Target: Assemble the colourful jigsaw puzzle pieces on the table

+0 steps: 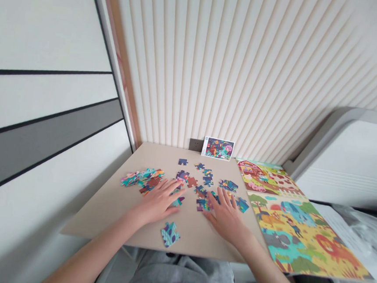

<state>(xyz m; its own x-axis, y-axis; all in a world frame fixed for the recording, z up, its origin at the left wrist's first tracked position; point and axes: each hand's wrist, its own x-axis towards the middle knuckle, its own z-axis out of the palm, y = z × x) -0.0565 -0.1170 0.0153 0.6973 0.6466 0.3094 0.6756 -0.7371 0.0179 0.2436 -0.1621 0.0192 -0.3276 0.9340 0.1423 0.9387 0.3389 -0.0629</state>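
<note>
A person's left hand (157,202) and right hand (224,218) lay open among scattered jigsaw puzzle pieces (204,182) near the middle of a pale desk (99,213), seen from a head-worn camera. The fingers (171,187) of the left hand were spread and released, gripping no visible piece, with their tips close to small pieces at the desk's center. The right hand's fingers (218,200) were also splayed and unclenched, grasping nothing that could be seen, and rested against a cluster of multicolored pieces (203,203). A larger heap of pieces (142,179) sat toward the desk's left side, just beyond the left hand. A lone leaf-patterned piece (170,234) lay near the front edge, below the left hand. An illustrated picture card (218,148) stood propped at the back edge against a slatted wall panel (234,75), beside a dark wall socket (195,144). A large printed board of farm and wild animal scenes (299,230) lay along the right edge and extended past it, while grey trousers (179,277) showed below the front edge
</note>
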